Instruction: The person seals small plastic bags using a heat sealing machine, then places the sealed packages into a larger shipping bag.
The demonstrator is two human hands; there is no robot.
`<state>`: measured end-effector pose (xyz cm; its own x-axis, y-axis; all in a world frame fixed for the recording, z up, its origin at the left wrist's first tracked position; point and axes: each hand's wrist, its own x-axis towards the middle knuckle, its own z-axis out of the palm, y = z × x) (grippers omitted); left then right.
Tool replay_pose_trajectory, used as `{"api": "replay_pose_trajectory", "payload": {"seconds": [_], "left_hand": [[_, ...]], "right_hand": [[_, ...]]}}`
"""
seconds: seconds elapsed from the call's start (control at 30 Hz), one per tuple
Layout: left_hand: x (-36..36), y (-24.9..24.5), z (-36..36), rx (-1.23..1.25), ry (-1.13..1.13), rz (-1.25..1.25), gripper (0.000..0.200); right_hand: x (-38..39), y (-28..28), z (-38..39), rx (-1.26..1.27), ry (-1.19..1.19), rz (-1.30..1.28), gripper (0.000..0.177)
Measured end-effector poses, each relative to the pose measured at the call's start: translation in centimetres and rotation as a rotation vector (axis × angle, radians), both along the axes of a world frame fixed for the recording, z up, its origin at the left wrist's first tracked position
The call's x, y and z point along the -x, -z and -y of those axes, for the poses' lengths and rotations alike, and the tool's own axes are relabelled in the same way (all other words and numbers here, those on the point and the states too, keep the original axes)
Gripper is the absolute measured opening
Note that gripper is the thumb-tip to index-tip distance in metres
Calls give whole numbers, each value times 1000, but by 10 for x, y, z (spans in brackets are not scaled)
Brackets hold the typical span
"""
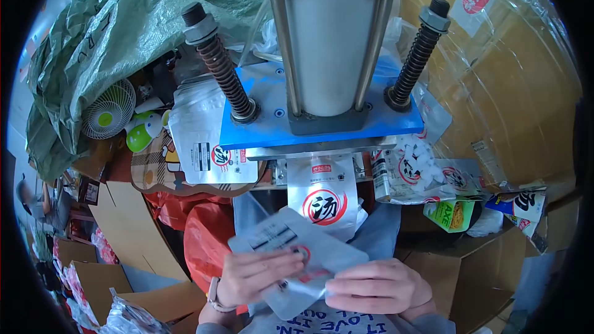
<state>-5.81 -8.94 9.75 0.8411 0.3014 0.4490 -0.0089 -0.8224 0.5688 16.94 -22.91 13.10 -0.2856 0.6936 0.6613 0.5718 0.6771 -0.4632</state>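
A silver pouch [297, 235] with black and red print lies tilted between my two hands, below the press. My left hand [263, 273], with a watch at the wrist, rests on its left part with fingers held together. At its right lower side, my right hand [377, 286] pinches the pouch edge. Just above, another silver pouch [322, 192] with a red ring mark hangs out from under the blue press plate [322, 131]. Whether more than one pouch is between my hands I cannot tell.
A stack of silver pouches [198, 124] lies left of the press, beside a small fan [108, 109]. Printed pouches and white scraps [421, 161] sit at the right. Cardboard boxes [495, 80] stand on the right. Red bags [207, 235] hang at lower left. A person [52, 204] is at far left.
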Motion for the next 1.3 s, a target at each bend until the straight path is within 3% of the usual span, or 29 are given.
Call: {"api": "replay_pose_trajectory", "payload": {"seconds": [0.1, 0.13, 0.17, 0.23, 0.33, 0.4, 0.43, 0.5, 0.53, 0.6, 0.63, 0.67, 0.7, 0.73, 0.77, 0.8, 0.87, 0.9, 0.97, 1.0, 1.07, 1.1, 1.13, 1.2, 1.3], "left_hand": [[-16, 20, 2, 335, 70, -125, 26], [-27, 43, 0, 490, 63, -155, 23], [-36, 63, 3, 929, -123, -337, 23], [-59, 85, 5, 1258, -263, -36, 24], [-81, 81, -24, 1457, -278, 31, 25], [-95, 78, -43, 1538, -275, 66, 25], [-101, 79, -48, 1601, -251, 106, 24], [-104, 95, -55, 1539, -251, 97, 23], [-105, 98, -54, 1475, -259, 95, 21], [-100, 92, -56, 1438, -268, 6, 25], [-94, 87, -64, 1355, -262, -78, 26], [-81, 102, -81, 1129, -385, -189, 40], [-71, 92, -86, 1052, -449, 67, 58], [-52, 98, -103, 706, -665, 48, 79], [-35, 87, -115, -4, -795, -71, 98], [-23, 82, -114, -282, -935, -377, 106], [12, 126, -128, -133, -751, -535, 106], [17, 121, -117, -361, -733, -507, 82], [37, 145, -117, -168, -665, -204, 45], [27, 119, -105, -234, -702, -116, 24], [34, 105, -91, 64, -788, -186, 20], [35, 101, -85, 100, -753, -13, 16], [36, 85, -76, 152, -752, 39, 16], [36, 79, -56, 252, -768, 146, 17], [12, 54, -26, 27, -607, 52, 40]], "right_hand": [[0, 23, -8, 55, 203, -155, 32], [-5, 36, -12, 257, 363, -142, 49], [-9, 42, -16, 274, 478, -187, 54], [-22, 46, -13, 287, 629, -261, 60], [-47, 29, 9, 179, 898, -268, 37], [-66, 32, -12, 159, 1121, -135, 31], [-81, 55, -23, 160, 1121, -136, 31], [-112, 114, -40, 246, 1255, 437, 26], [-116, 118, -39, 240, 1255, 432, 26], [-116, 128, -35, 495, 1082, 87, 22], [-116, 127, -35, 470, 1056, 99, 18], [-117, 126, -33, 461, 1035, 58, 15], [-119, 126, -32, 441, 1009, 14, 12], [-121, 129, -31, 481, 1032, 15, 13], [-122, 133, -30, 529, 1054, 16, 14], [-121, 138, -31, 484, 1065, -30, 15], [-117, 128, -40, 512, 1048, -144, 19], [-118, 126, -45, 497, 1042, -154, 19], [-122, 126, -46, 393, 995, 258, 22], [-123, 119, -47, 552, 982, 290, 30], [-121, 114, -40, 511, 977, 225, 32], [-124, 107, -41, 449, 976, 158, 35], [-106, 71, -34, 471, 1028, -111, 33], [-72, 25, -10, 148, 944, -174, 27], [-18, 21, 4, 96, 687, -71, 39]]}}
